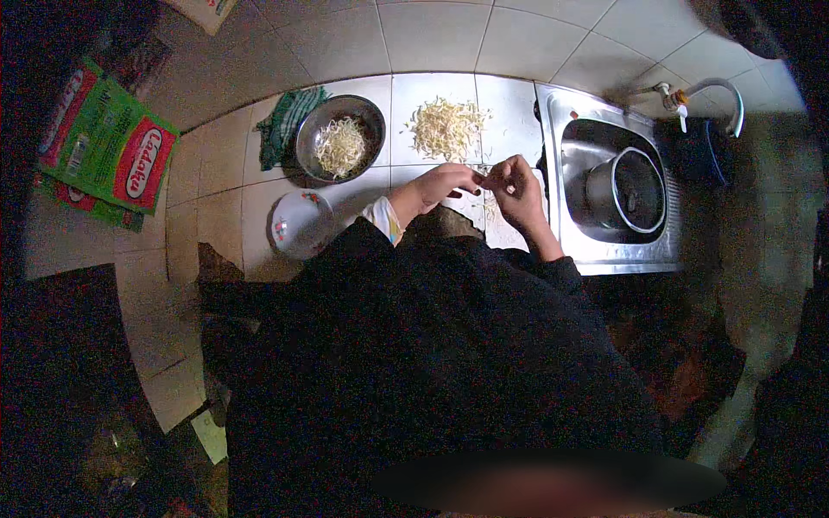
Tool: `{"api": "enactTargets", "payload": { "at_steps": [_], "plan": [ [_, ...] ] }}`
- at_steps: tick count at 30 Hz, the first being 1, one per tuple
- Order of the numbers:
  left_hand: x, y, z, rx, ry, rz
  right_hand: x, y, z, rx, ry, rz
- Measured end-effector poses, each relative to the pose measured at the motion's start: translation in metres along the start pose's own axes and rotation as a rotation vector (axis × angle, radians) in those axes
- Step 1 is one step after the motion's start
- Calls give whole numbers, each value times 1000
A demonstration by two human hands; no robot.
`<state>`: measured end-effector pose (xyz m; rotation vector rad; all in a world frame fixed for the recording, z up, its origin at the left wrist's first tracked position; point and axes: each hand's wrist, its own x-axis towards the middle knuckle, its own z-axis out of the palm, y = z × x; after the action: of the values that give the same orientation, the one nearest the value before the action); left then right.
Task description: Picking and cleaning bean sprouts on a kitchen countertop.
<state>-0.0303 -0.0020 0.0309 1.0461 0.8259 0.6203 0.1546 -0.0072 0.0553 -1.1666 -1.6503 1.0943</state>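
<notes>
Both hands meet above the front of a white tiled counter. My left hand [447,182] comes from the left with its fingertips against those of my right hand [518,191]. The fingers look pinched around something small, perhaps a bean sprout, too small to make out. A pale bit shows at my right palm. Just beyond the hands lies a loose pile of bean sprouts [447,127] on the tiles. To its left, a metal bowl [375,139] holds more sprouts. Scattered thin bits [491,210] lie on the tile between my forearms.
A green checked cloth [275,139] touches the metal bowl's left side. Nearer me is a white floral bowl or plate [298,223]. At the right, a steel sink [573,256] holds a metal pot [602,184], with a tap [673,100] above. Green-and-red packets [107,146] are at far left.
</notes>
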Motion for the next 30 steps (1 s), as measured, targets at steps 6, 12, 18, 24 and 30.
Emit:
{"api": "enactTargets", "payload": {
  "at_steps": [6,12,18,24,30],
  "plan": [
    [6,-12,-3,272,56,200,7,5,6,191,-96,103],
    [-5,-33,-22,324,187,251,29,25,-9,483,-354,512],
    [-18,-20,-36,197,365,185,61,80,-29,-694,-250,112],
    [-46,-35,-96,27,813,143,129,96,30,-697,-205,-140],
    [-62,-32,-140,19,1019,262,145,119,35,-1084,-193,-239]
  ]
}}
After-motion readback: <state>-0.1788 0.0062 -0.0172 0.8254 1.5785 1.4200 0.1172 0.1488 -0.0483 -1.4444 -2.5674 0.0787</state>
